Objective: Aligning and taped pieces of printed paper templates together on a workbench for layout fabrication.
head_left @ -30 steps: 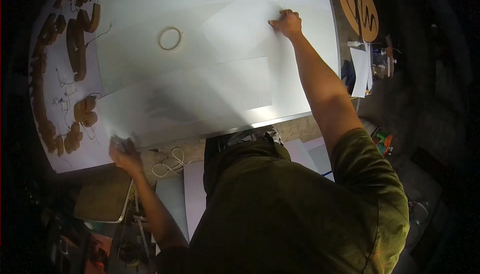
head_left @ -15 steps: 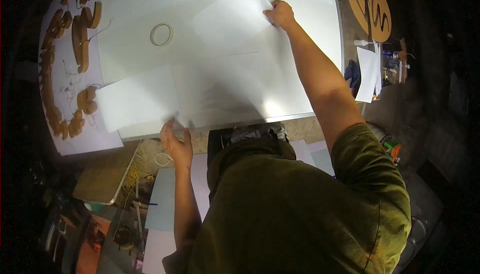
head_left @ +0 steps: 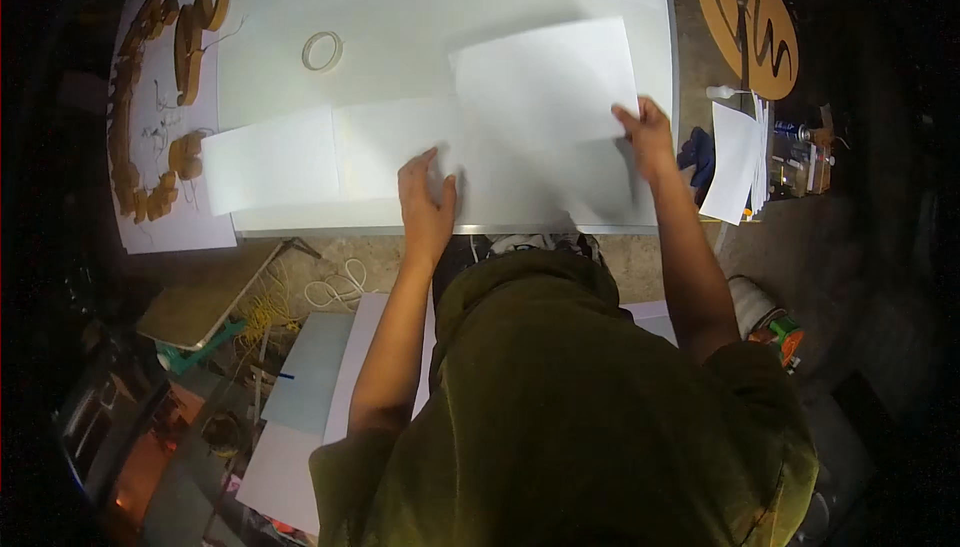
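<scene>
Nearer the front of the white table [head_left: 400,7] than before, a paper sheet [head_left: 545,77] is pinched at its right edge by the right hand [head_left: 646,139], its lower edge lost in shadow. Loosely spread, the left hand [head_left: 427,209] grips nothing visible. Rightward, small containers [head_left: 795,173] keep their contents indistinct.

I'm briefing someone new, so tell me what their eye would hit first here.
The bright white sheet, its right edge pinched in the right hand over the table, stands out first. Next come the round tan disc with dark curving strokes at upper right and the brown curved pieces with thin wires along the left.
</scene>
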Motion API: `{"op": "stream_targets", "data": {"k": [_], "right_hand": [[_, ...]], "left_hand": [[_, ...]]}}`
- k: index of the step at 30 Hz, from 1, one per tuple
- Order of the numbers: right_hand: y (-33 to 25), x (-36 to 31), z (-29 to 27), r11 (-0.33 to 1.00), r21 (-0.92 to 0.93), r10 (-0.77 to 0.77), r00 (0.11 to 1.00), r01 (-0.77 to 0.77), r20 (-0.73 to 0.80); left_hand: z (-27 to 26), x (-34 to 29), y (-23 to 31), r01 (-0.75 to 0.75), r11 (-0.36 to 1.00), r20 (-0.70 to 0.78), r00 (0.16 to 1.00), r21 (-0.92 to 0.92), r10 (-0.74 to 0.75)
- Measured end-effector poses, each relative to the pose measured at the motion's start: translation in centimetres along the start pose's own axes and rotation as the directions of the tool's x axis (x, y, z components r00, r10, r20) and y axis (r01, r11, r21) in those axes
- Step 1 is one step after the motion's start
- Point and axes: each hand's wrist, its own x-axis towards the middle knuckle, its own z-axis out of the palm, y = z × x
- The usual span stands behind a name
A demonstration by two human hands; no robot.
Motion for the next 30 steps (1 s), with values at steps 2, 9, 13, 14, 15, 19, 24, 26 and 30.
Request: {"op": "stream_targets", "data": {"k": [2, 9, 13, 14, 15, 19, 24, 26, 30], "right_hand": [[3.9, -1.5, -0.2, 0.999, 0.048, 0.011, 0.999, -0.009, -0.033], [11.7, -1.6, -1.7, 0.988, 0.15, 0.059, 0.994, -0.044, -0.093], [12.3, -1.6, -2.3, 0.987, 0.16, 0.04, 0.994, -0.022, -0.106], [12.4, -1.7, -2.4, 0.988, 0.152, 0.041, 0.994, -0.025, -0.105], [12.4, -1.7, -2.5, 0.99, 0.137, 0.05, 0.995, -0.037, -0.087], [12.8, -1.3, -3.0, 0.997, 0.039, 0.075, 0.994, -0.071, -0.084], [12.8, -0.9, -3.3, 0.997, -0.013, 0.07, 0.995, -0.071, -0.075], [12.7, -1.1, -3.3, 0.994, -0.039, 0.102, 0.992, -0.105, -0.07], [12.2, -1.4, -3.0, 0.993, 0.043, 0.109, 0.993, -0.107, -0.047]], "left_hand": [[1.6, 1.2, 0.2, -0.118, 0.99, -0.009, 0.993, 0.076, 0.119], [5.4, 4.5, -1.1, -0.302, 0.861, 0.248, 0.945, 0.408, 0.213], [6.1, 5.5, -1.6, -0.307, 0.788, 0.38, 0.92, 0.534, 0.101], [6.1, 5.7, -1.4, -0.3, 0.778, 0.397, 0.915, 0.552, 0.072], [6.2, 5.9, -1.2, -0.294, 0.783, 0.396, 0.916, 0.548, 0.067], [6.3, 6.3, -0.3, -0.322, 0.712, 0.44, 0.898, 0.624, 0.021], [6.2, 6.7, 0.3, -0.308, 0.701, 0.479, 0.876, 0.643, -0.055], [6.2, 6.8, 0.1, -0.311, 0.706, 0.481, 0.876, 0.637, -0.047], [6.0, 6.6, 0.5, -0.298, 0.713, 0.481, 0.874, 0.635, -0.063]]}}
